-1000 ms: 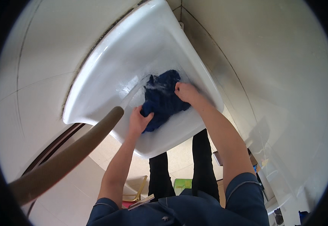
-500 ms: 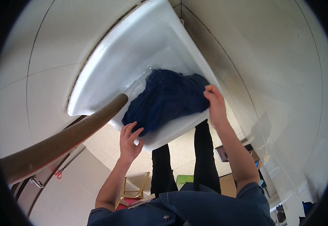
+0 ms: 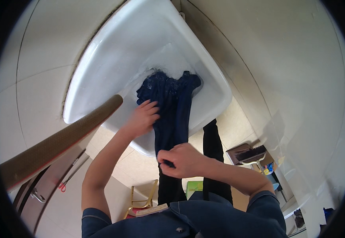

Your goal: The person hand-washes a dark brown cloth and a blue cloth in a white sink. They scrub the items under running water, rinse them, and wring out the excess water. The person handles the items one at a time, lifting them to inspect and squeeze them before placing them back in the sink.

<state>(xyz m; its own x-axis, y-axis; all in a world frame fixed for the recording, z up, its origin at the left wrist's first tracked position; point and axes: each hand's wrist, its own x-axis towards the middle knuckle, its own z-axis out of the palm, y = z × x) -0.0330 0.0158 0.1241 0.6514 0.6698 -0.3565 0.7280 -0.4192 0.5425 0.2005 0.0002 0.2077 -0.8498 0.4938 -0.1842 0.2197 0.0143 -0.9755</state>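
Observation:
A wet, dark blue cloth garment (image 3: 174,107) hangs over the near rim of the white corner basin (image 3: 109,59). Its far end lies in shallow, bubbly water on the basin floor. My right hand (image 3: 184,160) is closed around the garment's near end, outside the rim and close to my body. My left hand (image 3: 142,119) lies at the garment's left edge, above the near part of the basin. Its fingers are stretched out and grip nothing. The garment's exact kind does not show.
A thick brown hose (image 3: 69,135) reaches in from the left, its end over the basin. Tiled walls (image 3: 291,71) flank the basin. A gold-framed chair (image 3: 144,202) stands below left, and a brush (image 3: 251,154) and a green item (image 3: 194,187) are lower down.
The garment went from spread across the basin to drawn over the near rim. My right hand moved from its right edge toward my body. My left hand shifted up and inward.

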